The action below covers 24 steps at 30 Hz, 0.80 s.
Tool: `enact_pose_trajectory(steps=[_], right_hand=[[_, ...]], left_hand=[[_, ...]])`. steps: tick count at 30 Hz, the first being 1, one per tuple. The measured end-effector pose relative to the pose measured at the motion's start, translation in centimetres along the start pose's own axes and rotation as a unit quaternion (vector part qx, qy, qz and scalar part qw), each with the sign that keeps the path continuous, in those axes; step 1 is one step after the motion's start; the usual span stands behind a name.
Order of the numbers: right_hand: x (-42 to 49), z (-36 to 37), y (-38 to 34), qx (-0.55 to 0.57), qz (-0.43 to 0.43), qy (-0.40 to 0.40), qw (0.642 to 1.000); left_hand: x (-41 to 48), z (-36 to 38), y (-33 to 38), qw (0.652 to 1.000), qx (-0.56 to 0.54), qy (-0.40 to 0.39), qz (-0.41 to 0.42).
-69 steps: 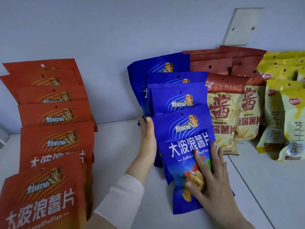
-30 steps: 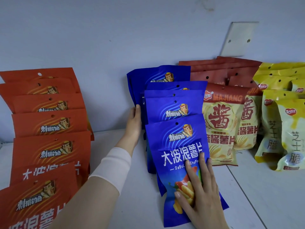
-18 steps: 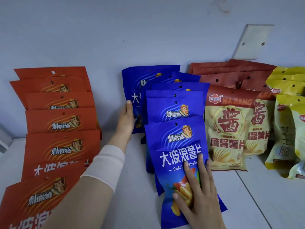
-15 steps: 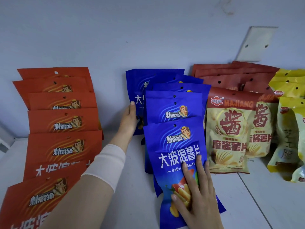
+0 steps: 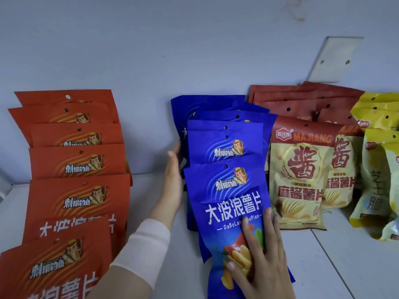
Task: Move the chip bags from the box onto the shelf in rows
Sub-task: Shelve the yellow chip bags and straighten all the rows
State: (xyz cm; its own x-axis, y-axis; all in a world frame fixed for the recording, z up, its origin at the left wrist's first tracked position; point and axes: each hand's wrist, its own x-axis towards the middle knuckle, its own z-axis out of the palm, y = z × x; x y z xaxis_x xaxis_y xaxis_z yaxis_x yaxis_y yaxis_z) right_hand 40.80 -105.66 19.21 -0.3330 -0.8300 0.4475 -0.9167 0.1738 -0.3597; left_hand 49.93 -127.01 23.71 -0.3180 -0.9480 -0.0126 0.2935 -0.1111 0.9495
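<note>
The right hand [image 5: 259, 264] is pressing its fingers [image 5: 268, 227], straight and slightly spread, flat on the lower face of the front blue bag [image 5: 224, 201], curling around nothing. That bag is lying directly under those fingers at the near end of the blue row [image 5: 224, 145], its long axis running from near to far and its top leaning back on the bags behind. The left hand [image 5: 172, 186] is standing on edge with straight fingers against the row's left side, farther back, so it is the nearer hand to the rear bags, which are sitting a little skewed to the left. Any squaring push probably has to come from that side, since the brown-topped bags [image 5: 300, 175] are crowding the row's right edge, seemingly touching it. Bare shelf [image 5: 149, 190] is separating the blue row from the orange row [image 5: 75, 162] on the left, and yellow bags [image 5: 375, 182] are standing at the right end. The box is out of view.
</note>
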Motion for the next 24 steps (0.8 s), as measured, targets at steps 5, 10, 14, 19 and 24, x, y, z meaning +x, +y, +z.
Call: enact_pose_trajectory(steps=[5, 10, 14, 19, 24], right_hand=[[-0.2, 0.1, -0.9, 0.011, 0.045, 0.005, 0.999], [-0.8, -0.2, -0.9, 0.035, 0.057, -0.004, 0.998], [-1.8, -0.8, -1.2, 0.035, 0.036, -0.027, 0.998], [-1.4, 0.0, -2.6, -0.003, 0.098, -0.014, 0.995], [-2.0, -0.4, -2.6, -0.027, 0.091, -0.025, 0.995]], left_hand=[[-0.7, 1.6, 1.1, 0.995, 0.025, -0.079, -0.061], [-1.3, 0.8, 1.2, 0.997, 0.018, -0.041, -0.067], [-3.6, 1.3, 0.1, 0.996, 0.019, -0.033, -0.084], [-4.0, 3.0, -0.1, 0.997, 0.051, -0.022, -0.056], [-4.3, 2.2, -1.2, 0.995, 0.044, -0.02, -0.088]])
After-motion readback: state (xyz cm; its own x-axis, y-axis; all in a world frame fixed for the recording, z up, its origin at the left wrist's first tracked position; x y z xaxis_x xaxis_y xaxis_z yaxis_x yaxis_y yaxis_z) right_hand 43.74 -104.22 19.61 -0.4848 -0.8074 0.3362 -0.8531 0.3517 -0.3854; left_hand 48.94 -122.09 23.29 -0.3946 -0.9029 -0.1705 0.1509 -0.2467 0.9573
